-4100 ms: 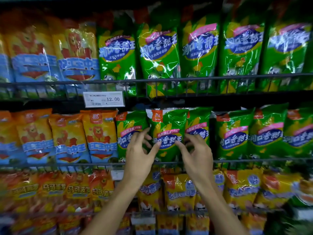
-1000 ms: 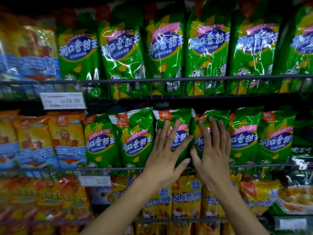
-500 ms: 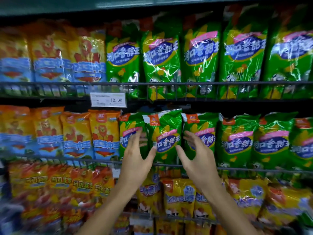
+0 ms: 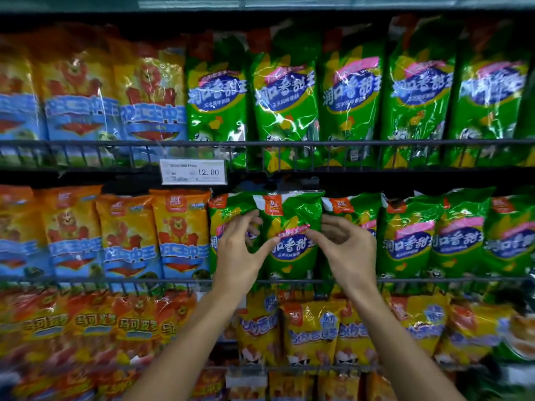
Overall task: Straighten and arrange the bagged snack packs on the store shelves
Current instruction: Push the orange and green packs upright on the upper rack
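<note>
A green snack pack (image 4: 292,227) with a blue label stands upright on the middle wire shelf, slightly forward of its neighbours. My left hand (image 4: 240,253) grips its left edge, thumb on the front and fingers curled behind. My right hand (image 4: 347,250) holds its right edge the same way, thumb on the label. More green packs (image 4: 408,235) line the shelf to the right, and one green pack (image 4: 223,215) sits partly hidden behind my left hand.
Orange and blue packs (image 4: 179,235) fill the middle shelf to the left. Larger green packs (image 4: 350,96) stand on the upper shelf behind a wire rail (image 4: 376,142). A price tag (image 4: 193,171) reads 12.00. Yellow packs (image 4: 312,328) crowd the lower shelf.
Both hands have risen a little and closed in on the centre green pack, now gripping its two edges; half a second ago they were spread open at its sides.
</note>
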Motion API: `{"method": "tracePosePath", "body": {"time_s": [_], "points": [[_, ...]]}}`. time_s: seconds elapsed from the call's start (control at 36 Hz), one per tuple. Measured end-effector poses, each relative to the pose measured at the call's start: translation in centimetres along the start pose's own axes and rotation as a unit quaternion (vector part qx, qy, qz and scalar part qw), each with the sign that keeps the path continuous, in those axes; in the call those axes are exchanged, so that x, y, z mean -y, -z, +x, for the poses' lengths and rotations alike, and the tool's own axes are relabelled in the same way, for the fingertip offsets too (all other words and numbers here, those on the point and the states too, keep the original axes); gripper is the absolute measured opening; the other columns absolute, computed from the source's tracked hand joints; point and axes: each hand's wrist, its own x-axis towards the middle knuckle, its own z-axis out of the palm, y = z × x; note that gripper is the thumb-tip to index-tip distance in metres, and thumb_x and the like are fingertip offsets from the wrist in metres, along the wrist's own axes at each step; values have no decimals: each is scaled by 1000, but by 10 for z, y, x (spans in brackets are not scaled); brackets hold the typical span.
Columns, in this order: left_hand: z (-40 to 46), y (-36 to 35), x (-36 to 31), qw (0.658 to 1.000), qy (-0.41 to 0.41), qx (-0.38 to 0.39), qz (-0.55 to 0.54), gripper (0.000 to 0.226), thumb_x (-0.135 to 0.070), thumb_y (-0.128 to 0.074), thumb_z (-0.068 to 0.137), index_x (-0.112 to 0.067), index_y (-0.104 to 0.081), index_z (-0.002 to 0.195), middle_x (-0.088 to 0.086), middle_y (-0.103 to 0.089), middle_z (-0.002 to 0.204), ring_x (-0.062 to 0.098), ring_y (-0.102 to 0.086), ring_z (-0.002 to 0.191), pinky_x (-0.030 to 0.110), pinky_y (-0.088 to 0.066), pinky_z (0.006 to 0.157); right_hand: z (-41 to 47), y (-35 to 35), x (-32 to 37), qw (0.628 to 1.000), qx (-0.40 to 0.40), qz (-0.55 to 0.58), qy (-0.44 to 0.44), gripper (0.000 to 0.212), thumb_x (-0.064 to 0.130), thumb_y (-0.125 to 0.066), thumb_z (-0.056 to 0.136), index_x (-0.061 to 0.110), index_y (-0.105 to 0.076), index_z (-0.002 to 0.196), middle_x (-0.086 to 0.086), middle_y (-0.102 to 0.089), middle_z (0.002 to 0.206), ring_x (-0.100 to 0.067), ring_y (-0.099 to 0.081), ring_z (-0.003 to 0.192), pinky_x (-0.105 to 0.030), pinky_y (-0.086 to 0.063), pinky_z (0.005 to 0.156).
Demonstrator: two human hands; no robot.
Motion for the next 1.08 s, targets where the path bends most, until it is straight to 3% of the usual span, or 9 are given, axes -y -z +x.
{"method": "tracePosePath", "body": {"time_s": [0.08,0.25,0.44,0.58,0.67,0.81,0.94,1.03,1.08], "points": [[4,-4,2,1000,-20,3,3,60,-31,-80,85,-13,-59,138,-11,-58,109,1,-54,93,15,-45,80,-8,-5,-5,999,-32,28,15,38,23,-85,82,21,-71,117,26,-66,98,17,-64,93,-4,-49,81],[6,-5,9,999,-24,9,-28,62,-39,-77,87,-22,-51,141,-19,-54,112,4,-53,96,17,-45,83,-4,-6,-13,997,-30,66,24,33,22,-85,82,39,-67,104,24,-70,99,10,-67,97,-8,-52,82],[11,-13,12,999,-21,-3,-28,75,-67,-64,80,-34,-35,141,-12,-45,105,12,-49,90,23,-43,78,12,-6,-17,999,-18,43,2,36,28,-86,79,30,-68,111,19,-70,104,11,-67,96,-8,-52,81],[14,-15,11,999,-38,-18,-5,76,-60,-65,83,-25,-39,145,-11,-43,102,7,-44,85,13,-38,73,15,-8,-16,999,-28,26,4,37,28,-85,81,24,-70,114,22,-68,102,13,-66,94,-7,-52,82],[13,-12,8,999,-49,-16,-1,71,-54,-65,86,-21,-41,144,-9,-43,103,8,-44,86,13,-39,74,10,-5,-14,1000,2,-10,3,44,35,-82,84,20,-69,124,22,-67,107,11,-65,97,-13,-54,89],[5,-6,12,998,-66,12,4,53,-39,-75,89,-20,-49,132,-9,-46,106,7,-46,88,18,-43,79,-1,2,-10,983,104,-149,-8,71,53,-76,82,10,-62,137,-1,-69,126,-13,-65,114,-34,-54,103],[-11,1,26,992,-96,56,64,38,-42,-74,86,-12,-70,109,-8,-58,84,9,-53,73,26,-52,66,-2,-2,-17,965,114,-236,6,50,57,-76,80,13,-73,104,0,-76,98,-14,-70,94,-36,-59,91],[-22,6,28,990,-65,81,98,42,-43,-74,85,-14,-75,116,-8,-65,73,8,-59,64,30,-59,64,0,-1,-21,975,113,-193,-4,42,59,-75,76,17,-71,80,7,-73,79,-2,-67,78,-32,-61,84],[-22,8,23,990,-51,84,101,44,-44,-72,87,-15,-75,120,-6,-67,73,8,-59,65,29,-59,68,0,-1,-21,984,100,-149,-18,41,53,-79,74,13,-76,83,0,-76,85,-2,-66,78,-24,-60,80]]}}
